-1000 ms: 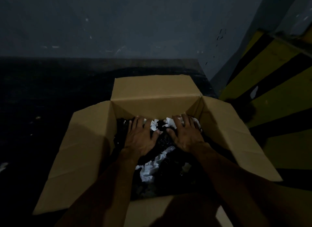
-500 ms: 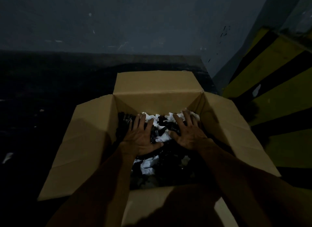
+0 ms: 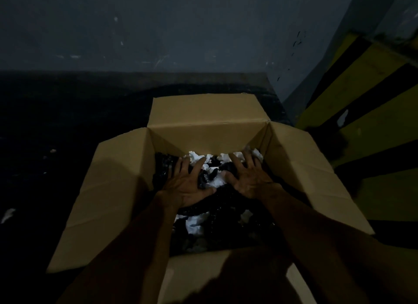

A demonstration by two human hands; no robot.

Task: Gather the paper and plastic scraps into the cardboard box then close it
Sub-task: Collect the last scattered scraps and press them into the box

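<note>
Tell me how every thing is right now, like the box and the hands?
cardboard box: open, flaps spread outward.
paper scraps: crumpled, inside the box.
plastic scraps: black, bunched inside the box.
left hand: fingers spread, pressing the scraps.
right hand: fingers spread, pressing the scraps.
floor scrap: lying outside, left of the box.

Cardboard box [image 3: 203, 136] floor: hidden under the scraps [image 3: 194, 224]. My left hand [image 3: 187, 186] and right hand [image 3: 251, 181] cover the pile's far part, and my forearms [image 3: 140, 247] mask its sides. The box's near flap [image 3: 196, 274] is cut off by the bottom edge. White fleck [image 3: 8, 214] left of box: too small to identify.
</note>
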